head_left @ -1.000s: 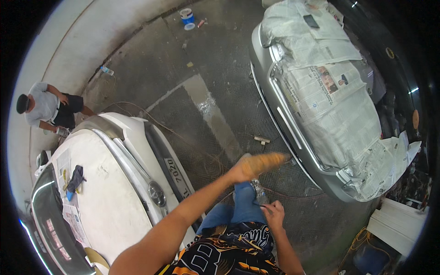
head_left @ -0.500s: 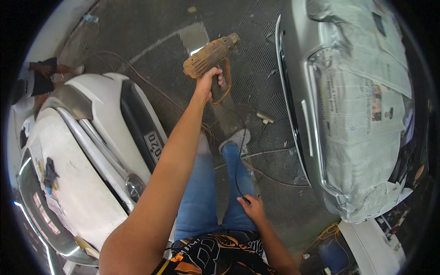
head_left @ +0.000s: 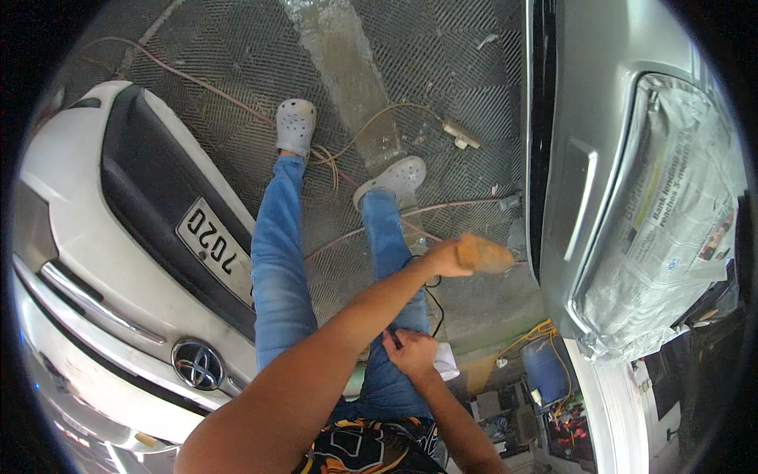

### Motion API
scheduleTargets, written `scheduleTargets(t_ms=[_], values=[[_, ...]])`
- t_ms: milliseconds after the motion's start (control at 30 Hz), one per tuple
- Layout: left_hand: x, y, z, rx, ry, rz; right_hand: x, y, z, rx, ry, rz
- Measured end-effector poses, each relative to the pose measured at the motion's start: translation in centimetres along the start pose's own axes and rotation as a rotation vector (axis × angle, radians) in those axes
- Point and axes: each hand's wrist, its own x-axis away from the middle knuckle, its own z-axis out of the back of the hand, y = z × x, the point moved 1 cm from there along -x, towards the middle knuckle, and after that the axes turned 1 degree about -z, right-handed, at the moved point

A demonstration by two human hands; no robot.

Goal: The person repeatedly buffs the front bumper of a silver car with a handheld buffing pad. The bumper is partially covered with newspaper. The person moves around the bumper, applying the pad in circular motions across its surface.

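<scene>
A worn, orange-brown heat gun [head_left: 485,254] is in my left hand [head_left: 452,259], whose fingers are wrapped round it. My left arm crosses in front of me, so the gun is ahead of my right hand, to its right. Its nozzle is not clearly visible. A black cord [head_left: 436,304] hangs below the gun and runs down toward my right leg. My right hand [head_left: 414,354], by my right thigh, is closed on a dark part of the cord; its end is hidden.
A white car [head_left: 158,189] stands on the left. On the right is a silver car [head_left: 584,158] masked with newspaper [head_left: 663,213]. A white extension socket [head_left: 460,134] and pinkish hoses [head_left: 466,202] lie on the ribbed floor. A blue container [head_left: 546,371] stands at the lower right.
My left hand has brought the heat gun down and to the right, close to my right hand. My view has turned rightward, and my feet have stepped apart.
</scene>
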Motion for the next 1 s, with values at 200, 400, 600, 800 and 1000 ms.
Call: scheduleTargets(t_ms=[200,400,600,800,1000], values=[[-2.6,0.6,-0.2,-0.059,-0.239,0.117,-0.7,-0.5,0.0,-0.004,-0.004,-0.036],[-6.7,0.6,21.4,0.366,0.171,0.122,-1.6,-0.6,0.4,0.003,-0.004,-0.022],[-14.7,6.2,41.6,0.212,0.422,0.139,-1.3,-0.7,0.4,0.024,0.056,0.033],[-15.4,5.4,40.7,-0.598,0.673,-0.545,-1.7,-0.5,0.7,-0.116,0.027,0.298],[-8.3,-1.5,22.5,-0.198,0.071,-0.062,-2.3,0.1,0.4,-0.154,-0.076,0.298]])
